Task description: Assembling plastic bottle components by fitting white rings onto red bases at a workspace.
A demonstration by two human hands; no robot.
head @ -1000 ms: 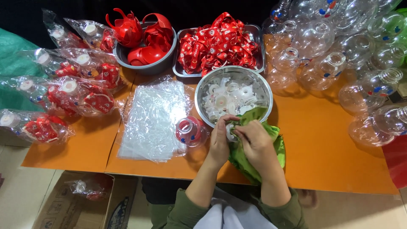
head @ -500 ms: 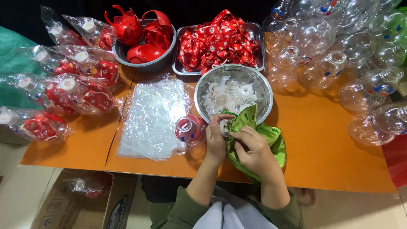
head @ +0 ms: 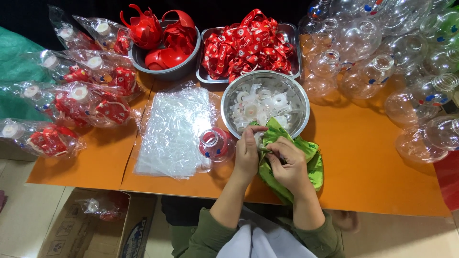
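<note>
Both hands are together at the near edge of the orange surface (head: 373,157), right at the six o'clock rim of the steel bowl (head: 291,88) of white plastic rings (head: 260,107). The left hand (head: 248,153) has its grip narrow, fingertips pinched on a small white piece that is too small to make out. The right hand (head: 289,167) is closed on the green cloth (head: 313,162), which is bunched under and around both hands. At nine o'clock from the left hand, just beside it, sits a small clear bottle (head: 214,143) with red inside, resting against the stack of clear plastic bags (head: 174,131). Red ribbons (head: 246,43) fill the tray at twelve o'clock.
</note>
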